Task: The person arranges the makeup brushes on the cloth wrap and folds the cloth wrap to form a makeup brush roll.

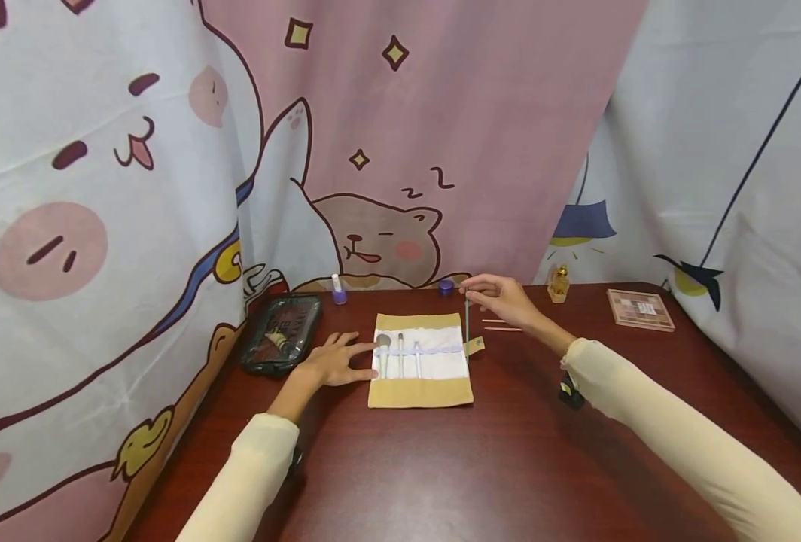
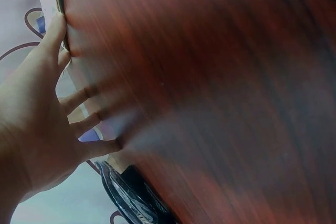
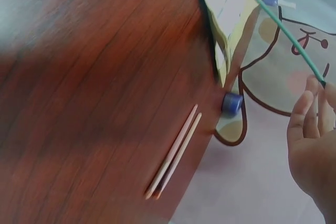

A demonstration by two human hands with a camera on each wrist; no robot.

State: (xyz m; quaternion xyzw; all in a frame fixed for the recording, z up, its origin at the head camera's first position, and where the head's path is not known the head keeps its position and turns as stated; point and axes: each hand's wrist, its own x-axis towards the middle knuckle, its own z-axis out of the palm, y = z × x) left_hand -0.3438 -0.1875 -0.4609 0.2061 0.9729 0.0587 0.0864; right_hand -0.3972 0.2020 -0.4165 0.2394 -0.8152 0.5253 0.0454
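Head view: the right hand [image 1: 502, 299] pinches a slender green stick [image 1: 467, 327] by its upper end; its long axis runs nearly straight down the view, the lower end at the right edge of a tan brush roll [image 1: 421, 393]. Whether they touch cannot be told. The roll lies unfolded on the worktop [image 1: 407, 467], bearing three brushes [image 1: 401, 357], heads pointing away from the person. The left hand [image 1: 335, 363], fingers spread and grasping nothing, touches the roll's left edge.

Left wrist view: extended fingers, the thumb at the roll's edge; a dark pouch [image 2: 134, 195] near the little finger.

Right wrist view: the stick slants up-left from the grasping fingers, its far tip before the roll's white lining; two pink sticks [image 3: 173, 153] lie nearly parallel on the worktop.
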